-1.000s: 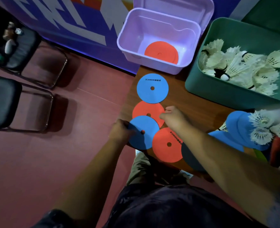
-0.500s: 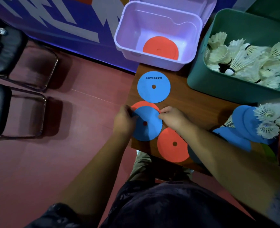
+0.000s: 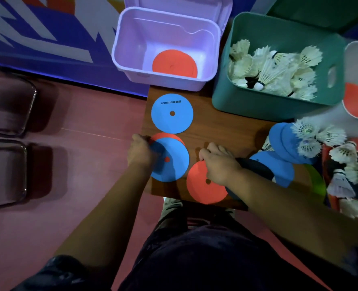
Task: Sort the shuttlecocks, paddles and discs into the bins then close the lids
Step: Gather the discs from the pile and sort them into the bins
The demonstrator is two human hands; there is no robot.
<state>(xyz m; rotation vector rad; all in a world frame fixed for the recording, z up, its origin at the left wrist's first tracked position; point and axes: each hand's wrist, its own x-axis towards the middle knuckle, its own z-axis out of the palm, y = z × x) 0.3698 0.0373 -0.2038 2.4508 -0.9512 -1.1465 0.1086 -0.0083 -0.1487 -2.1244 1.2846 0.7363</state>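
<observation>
The left hand pinches the left edge of a blue disc stacked on a red disc. The right hand presses curled fingers onto another red disc near the table edge — whether it grips, I cannot tell. Beyond, a printed blue disc lies flat before the lilac bin — one red disc inside.
</observation>
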